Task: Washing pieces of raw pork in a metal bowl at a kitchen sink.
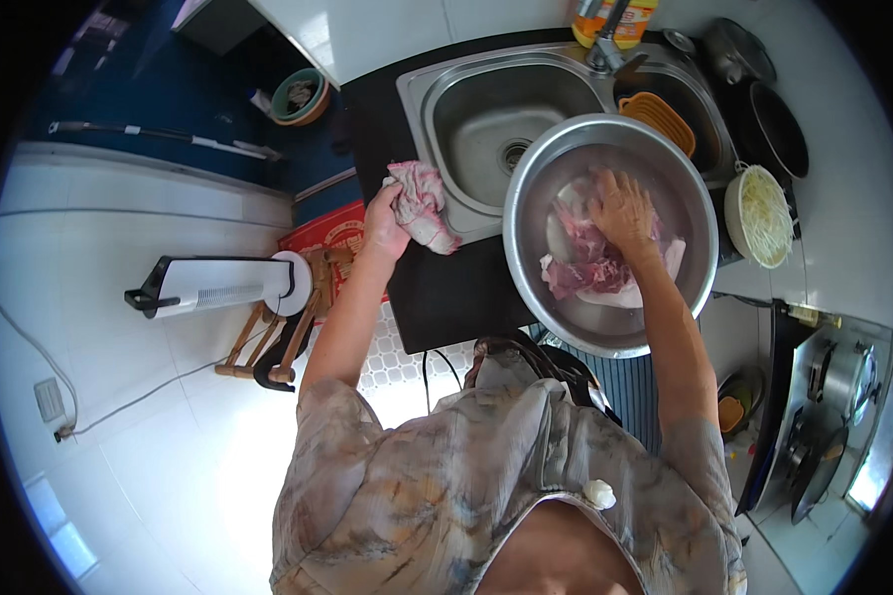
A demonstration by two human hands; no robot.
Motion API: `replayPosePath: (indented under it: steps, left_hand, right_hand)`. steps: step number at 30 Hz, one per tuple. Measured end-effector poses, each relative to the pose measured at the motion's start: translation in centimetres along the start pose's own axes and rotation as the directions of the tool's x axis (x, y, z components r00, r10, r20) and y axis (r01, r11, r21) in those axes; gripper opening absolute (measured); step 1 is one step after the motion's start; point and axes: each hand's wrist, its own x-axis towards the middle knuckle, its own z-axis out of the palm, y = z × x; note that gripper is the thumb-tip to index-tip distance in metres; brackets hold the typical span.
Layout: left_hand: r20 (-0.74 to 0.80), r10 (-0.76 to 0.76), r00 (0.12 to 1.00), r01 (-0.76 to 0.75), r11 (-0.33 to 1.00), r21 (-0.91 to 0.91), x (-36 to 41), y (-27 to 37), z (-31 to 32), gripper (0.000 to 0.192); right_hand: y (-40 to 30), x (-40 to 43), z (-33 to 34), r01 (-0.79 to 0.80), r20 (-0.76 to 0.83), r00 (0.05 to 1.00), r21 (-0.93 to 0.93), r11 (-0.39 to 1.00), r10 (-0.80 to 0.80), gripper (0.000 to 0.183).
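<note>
My left hand (387, 222) grips a crumpled pinkish-white cloth (420, 201) with red edging, above the dark counter at the left rim of the sink. In a large round metal basin (516, 230) of cloudy water lie pieces of raw meat (599, 269), pink with pale fat or skin. My right hand (625, 210) is in the basin, resting on the meat with its fingers extended; whether it grips any of it is not clear. The basin overlaps the front of the stainless steel sink (484, 134).
An orange ribbed basket (658, 119) sits in the right sink bowl below the faucet (606, 52). A bowl of pale shredded vegetable (763, 216) stands right of the basin, near dark pans (780, 130). A white tower fan (216, 286) and a wooden chair (298, 349) are at left.
</note>
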Motion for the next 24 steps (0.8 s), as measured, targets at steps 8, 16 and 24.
replayPosePath:
  steps: [8, 16, 24]
  left_hand:
    - [0.413, 0.511, 0.754, -0.284, -0.315, 0.906, -4.0, 0.4, 1.9, 0.043]
    - [0.62, 0.163, 0.768, -0.641, 0.218, 0.736, -6.3, -3.9, 14.9, 0.029]
    - [0.72, -0.104, 0.686, -0.645, -0.546, 0.536, -5.7, -9.6, 24.0, 0.051]
  right_hand:
    - [3.3, -2.3, -3.5, -0.241, 0.213, 0.953, 0.095, 0.966, 0.217, 0.084]
    - [6.1, -3.1, -1.8, -0.314, 0.296, 0.94, 0.557, 0.769, 0.17, 0.06]
    - [6.4, -5.6, -1.9, -0.391, 0.335, 0.919, 0.696, 0.602, 0.209, 0.061]
